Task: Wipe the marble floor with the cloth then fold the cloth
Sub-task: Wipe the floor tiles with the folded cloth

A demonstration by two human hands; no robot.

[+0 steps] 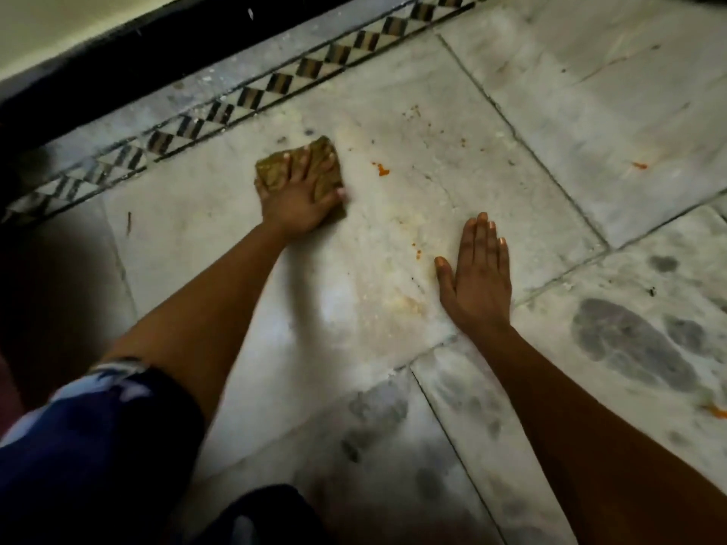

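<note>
Left grip [297, 190] pressing flat, cloth [275, 173] beneath fingers, marble floor [393, 214]

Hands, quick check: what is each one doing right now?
Left hand: fingers spread flat, pressing the cloth onto the marble floor; open.
Right hand: flat on the floor, fingers straight, holding nothing; open.

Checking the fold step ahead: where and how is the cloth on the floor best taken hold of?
The cloth lies bunched flat on the marble floor under the left hand, whose spread fingers press it down. Probably best is a pinch grip on the far corner near the patterned border, which sticks out past the fingertips. Come from above and from the right, where the right hand rests flat.
</note>
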